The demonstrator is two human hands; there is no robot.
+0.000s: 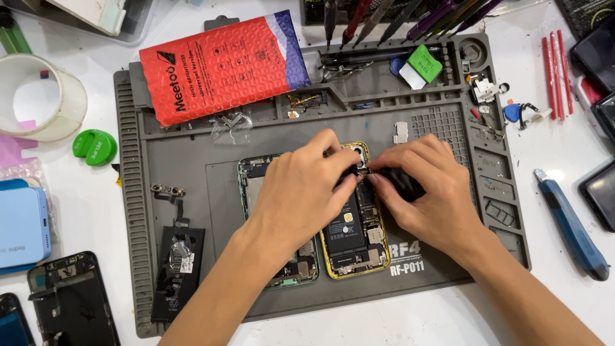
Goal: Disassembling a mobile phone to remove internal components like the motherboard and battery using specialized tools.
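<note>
Nearest the camera, two bare forearms come up from the bottom edge of the frame and meet at its centre over a grey silicone repair mat (pixel 192 301). The left hand (pixel 298 192) lies over a green-framed opened phone (pixel 251 176), its fingertips pinched together on a small dark part at the upper end of the yellow-framed opened phone (pixel 355 247) just beside it. The right hand (pixel 426 192) is closed around a small black object (pixel 400 182) and meets the left hand's fingertips at the same spot, near the yellow phone's camera cutout. That phone lies face open, battery showing, at the centre of the mat, touching the green one along its side.

At the lower left, a black removed battery (pixel 176 269) rests on the mat's edge, with a dark phone frame (pixel 73 298) on the white table beyond it. At the right edge lies a blue utility knife (pixel 573 221).

Further up, a green plastic disc (pixel 95 146) and a roll of clear tape (pixel 38 96) sit at the left. A red bubble-wrap parts bag (pixel 224 67) lies tilted across the mat's upper left. A green-and-white block (pixel 419 65) sits in the top tray, and red sticks (pixel 556 70) lie at upper right.
</note>
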